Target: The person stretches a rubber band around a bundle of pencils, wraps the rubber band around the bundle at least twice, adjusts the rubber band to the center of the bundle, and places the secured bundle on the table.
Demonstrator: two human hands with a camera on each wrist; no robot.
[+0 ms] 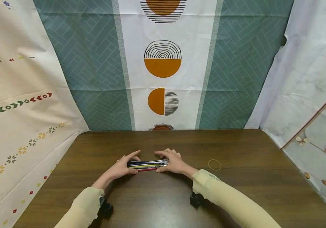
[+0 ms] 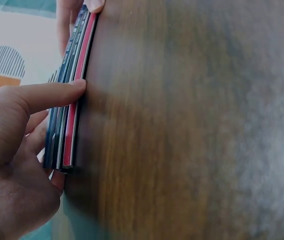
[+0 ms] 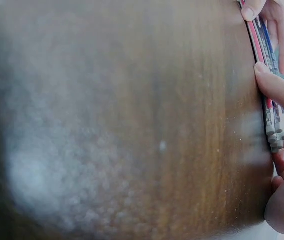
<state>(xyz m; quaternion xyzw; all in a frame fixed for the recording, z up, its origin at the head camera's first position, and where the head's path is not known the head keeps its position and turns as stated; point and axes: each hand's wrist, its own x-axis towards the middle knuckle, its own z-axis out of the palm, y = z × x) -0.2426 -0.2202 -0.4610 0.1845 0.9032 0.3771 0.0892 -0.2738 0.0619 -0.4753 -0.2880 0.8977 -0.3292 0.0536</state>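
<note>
Several pencils [image 1: 147, 165] in black, yellow, red and white lie side by side in a bundle, lengthwise across the middle of the table. My left hand [image 1: 122, 166] holds the left end, its thumb along the near side and fingers behind. On the right end, my right hand [image 1: 172, 161] grips in the same way, index finger extended. In the left wrist view a red pencil [image 2: 71, 131] faces the thumb, and the flat ends line up. White eraser tips [image 3: 276, 137] with metal bands show beyond my thumb in the right wrist view.
A thin yellow rubber band [image 1: 214, 165] lies on the brown wooden table [image 1: 157, 199], right of my right hand. Patterned cloth [image 1: 163, 104] hangs along the table's far edge, with more cloths at left and right.
</note>
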